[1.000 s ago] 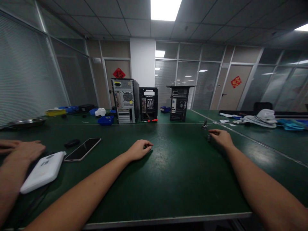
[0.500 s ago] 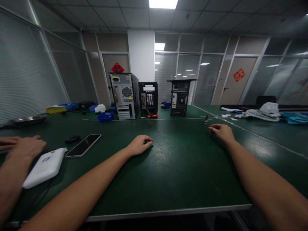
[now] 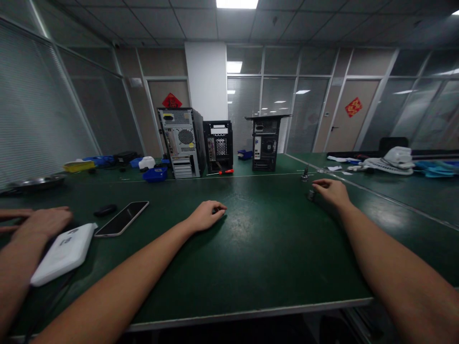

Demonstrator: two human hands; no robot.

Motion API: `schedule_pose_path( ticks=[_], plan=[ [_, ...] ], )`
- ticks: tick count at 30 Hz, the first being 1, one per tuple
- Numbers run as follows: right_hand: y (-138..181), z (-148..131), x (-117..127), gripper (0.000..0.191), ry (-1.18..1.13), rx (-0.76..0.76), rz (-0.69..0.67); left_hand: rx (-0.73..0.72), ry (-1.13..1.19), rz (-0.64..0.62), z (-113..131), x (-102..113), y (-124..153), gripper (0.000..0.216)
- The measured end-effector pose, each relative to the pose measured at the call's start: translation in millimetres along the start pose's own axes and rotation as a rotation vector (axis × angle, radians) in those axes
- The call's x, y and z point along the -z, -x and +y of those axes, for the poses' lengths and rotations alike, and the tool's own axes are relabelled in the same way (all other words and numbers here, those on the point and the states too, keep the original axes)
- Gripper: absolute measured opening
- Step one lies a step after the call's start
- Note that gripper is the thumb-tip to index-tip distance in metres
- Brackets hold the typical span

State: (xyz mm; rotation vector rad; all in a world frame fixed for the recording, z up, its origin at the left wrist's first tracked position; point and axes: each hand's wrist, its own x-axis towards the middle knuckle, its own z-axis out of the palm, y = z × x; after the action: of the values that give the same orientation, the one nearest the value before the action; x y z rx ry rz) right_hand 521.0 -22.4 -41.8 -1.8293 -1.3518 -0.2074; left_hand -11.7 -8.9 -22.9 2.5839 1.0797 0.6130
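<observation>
My left hand (image 3: 206,216) rests on the green table (image 3: 258,248) at the centre, fingers curled under; a dark spot shows under the fingertips, and I cannot make out what it is. My right hand (image 3: 333,192) lies farther right, fingers bent and pinched on a small dark part (image 3: 311,195) that stands on the table. A second small metal piece (image 3: 304,175) stands just beyond it.
Another person's hands (image 3: 39,222) rest at the left by a white device (image 3: 62,253), a phone (image 3: 122,219) and a small black object (image 3: 105,210). Three computer cases (image 3: 181,142) stand at the back with a red screwdriver (image 3: 225,172) and blue bins (image 3: 155,174).
The view has tilted up slightly. My right hand shifted a little with the small dark part; my left hand stays put. The other person's hands barely moved.
</observation>
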Motion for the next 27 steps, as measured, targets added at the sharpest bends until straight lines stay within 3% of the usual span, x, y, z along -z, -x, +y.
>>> schedule_pose_path(
  ticks=[6, 12, 17, 21, 27],
  plan=[
    [-1, 2, 4, 0.035, -0.02, 0.014, -0.148, -0.006, -0.001, -0.004, 0, 0, 0, 0.035],
    [2, -4, 3, 0.038, -0.017, 0.072, -0.06, -0.007, -0.005, -0.006, -1, 0, 0, 0.035],
    [3, -9, 1, 0.036, -0.01, 0.107, -0.143, -0.019, -0.001, 0.01, -4, -2, 0, 0.034],
    [5, -13, 0, 0.037, 0.012, 0.139, -0.102, -0.024, -0.001, 0.01, -5, -3, 0, 0.034],
    [4, -17, 0, 0.036, 0.041, 0.147, -0.145, -0.01, 0.004, -0.007, -2, -1, 0, 0.035]
  ],
)
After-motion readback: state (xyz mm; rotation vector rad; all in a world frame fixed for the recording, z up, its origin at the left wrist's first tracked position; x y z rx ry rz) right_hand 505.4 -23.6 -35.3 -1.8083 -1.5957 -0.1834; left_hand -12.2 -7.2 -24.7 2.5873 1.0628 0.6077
